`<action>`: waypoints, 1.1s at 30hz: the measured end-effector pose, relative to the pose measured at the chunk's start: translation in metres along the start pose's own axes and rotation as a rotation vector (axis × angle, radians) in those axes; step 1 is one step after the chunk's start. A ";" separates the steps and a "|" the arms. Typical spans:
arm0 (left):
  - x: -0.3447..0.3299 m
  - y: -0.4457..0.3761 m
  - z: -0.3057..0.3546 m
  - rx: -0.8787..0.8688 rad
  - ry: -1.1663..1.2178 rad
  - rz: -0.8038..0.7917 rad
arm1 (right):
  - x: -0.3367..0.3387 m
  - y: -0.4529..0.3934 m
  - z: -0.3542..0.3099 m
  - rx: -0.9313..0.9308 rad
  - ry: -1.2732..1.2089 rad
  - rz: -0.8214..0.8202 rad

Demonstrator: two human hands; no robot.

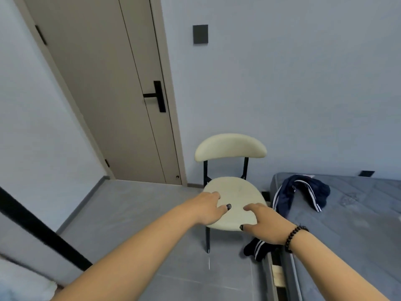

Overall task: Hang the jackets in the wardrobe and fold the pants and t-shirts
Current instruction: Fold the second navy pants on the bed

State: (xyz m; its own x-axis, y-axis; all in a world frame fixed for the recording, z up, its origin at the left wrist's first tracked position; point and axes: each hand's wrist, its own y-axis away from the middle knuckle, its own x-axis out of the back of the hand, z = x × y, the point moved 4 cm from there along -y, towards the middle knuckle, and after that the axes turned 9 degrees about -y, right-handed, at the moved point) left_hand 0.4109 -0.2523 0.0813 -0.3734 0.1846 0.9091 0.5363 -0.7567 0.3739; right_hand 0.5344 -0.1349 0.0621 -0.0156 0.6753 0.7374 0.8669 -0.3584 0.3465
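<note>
A navy garment with white stripes (303, 192) lies crumpled at the near corner of the bed (358, 224), one end hanging over the edge. A dark piece with white stripes (256, 249) lies on the floor between the chair and the bed. My left hand (208, 208) and my right hand (263, 222) reach out over the seat of the cream chair (236, 190), fingers loosely spread, holding nothing. A black bead bracelet sits on my right wrist.
A closed beige door (112, 94) with a black handle stands at the back left. Grey floor (134, 213) spreads left of the chair. A black bar (43, 231) crosses the lower left. A dark switch plate (200, 34) is on the wall.
</note>
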 end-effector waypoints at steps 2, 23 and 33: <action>-0.002 -0.024 0.012 -0.030 0.012 -0.012 | 0.008 -0.008 0.018 -0.030 -0.018 0.010; 0.001 -0.297 0.085 -0.124 0.182 -0.201 | 0.108 -0.191 0.209 -0.359 -0.207 0.031; -0.014 -0.386 0.103 -0.119 0.206 -0.298 | 0.128 -0.253 0.292 -0.521 -0.304 0.014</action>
State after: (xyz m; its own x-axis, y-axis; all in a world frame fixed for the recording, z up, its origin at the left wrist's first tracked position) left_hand 0.2871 0.1015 -0.0571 -0.6504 0.2869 0.7033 0.2937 -0.7588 0.5813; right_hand 0.4588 0.2308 -0.1006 0.2038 0.7947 0.5717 0.5068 -0.5853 0.6329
